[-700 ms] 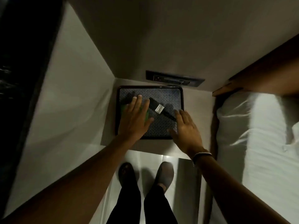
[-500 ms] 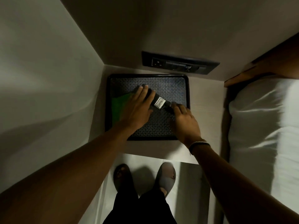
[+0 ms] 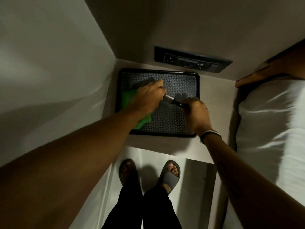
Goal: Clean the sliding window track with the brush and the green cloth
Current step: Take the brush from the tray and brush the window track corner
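Observation:
A black patterned tray (image 3: 179, 83) lies on a pale ledge in the corner below me. The green cloth (image 3: 128, 100) rests in the tray's left half, and my left hand (image 3: 146, 98) is curled over it and gripping it. The brush (image 3: 173, 100), with a metal ferrule and dark handle, lies slanted across the tray's middle. My right hand (image 3: 198, 113) is closed around the handle end. The bristle end is hidden behind my left hand. No window track shows in this view.
A black socket panel (image 3: 191, 61) sits on the wall just behind the tray. A bed with white bedding (image 3: 270, 123) and a wooden headboard (image 3: 270, 70) stands close on the right. A wall closes the left side. My sandalled feet (image 3: 148, 176) stand on the floor below.
Both hands went from flat and open over the tray to closed. The left hand bunched the green cloth and the right wrapped around the brush handle. The view tilted nearer to the tray.

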Motion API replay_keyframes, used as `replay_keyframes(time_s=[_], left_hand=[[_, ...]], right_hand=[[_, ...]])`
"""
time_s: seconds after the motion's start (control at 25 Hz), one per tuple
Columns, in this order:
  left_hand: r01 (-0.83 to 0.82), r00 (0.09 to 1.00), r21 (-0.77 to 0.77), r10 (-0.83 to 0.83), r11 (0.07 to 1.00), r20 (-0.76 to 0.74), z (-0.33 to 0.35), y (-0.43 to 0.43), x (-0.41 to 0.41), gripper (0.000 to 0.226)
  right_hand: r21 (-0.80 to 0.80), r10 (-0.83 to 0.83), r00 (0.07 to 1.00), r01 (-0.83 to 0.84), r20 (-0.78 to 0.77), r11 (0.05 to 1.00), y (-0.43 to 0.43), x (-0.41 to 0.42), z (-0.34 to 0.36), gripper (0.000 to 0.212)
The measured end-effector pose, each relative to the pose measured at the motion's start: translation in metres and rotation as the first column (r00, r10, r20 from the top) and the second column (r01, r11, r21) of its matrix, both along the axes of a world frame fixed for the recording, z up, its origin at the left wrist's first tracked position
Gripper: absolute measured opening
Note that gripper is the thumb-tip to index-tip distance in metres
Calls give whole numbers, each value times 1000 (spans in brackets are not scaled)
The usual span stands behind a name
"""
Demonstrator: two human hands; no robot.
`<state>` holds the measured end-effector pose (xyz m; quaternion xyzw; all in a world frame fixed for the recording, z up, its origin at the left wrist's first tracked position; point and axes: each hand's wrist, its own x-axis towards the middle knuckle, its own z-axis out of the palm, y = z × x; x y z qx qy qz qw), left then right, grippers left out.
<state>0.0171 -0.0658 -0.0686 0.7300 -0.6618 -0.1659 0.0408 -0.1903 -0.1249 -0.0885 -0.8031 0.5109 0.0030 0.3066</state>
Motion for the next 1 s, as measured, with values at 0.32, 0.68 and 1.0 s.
replay_keyframes(time_s=[0.32,0.68,1.0], left_hand=[[-397,879,-66,359,916,-313,215,81,24,27],[-763,501,-42,549,645,-669,359,200,60,46],[-674,683,-376,730,636,9,304,372,63,72]], right_hand=[[497,-343,771,39,536,867,11,11,223,19],[697,-442,579,-345,685,628,84,116,393,6],[492,-315,547,-211,775,844,168,161,395,22]])
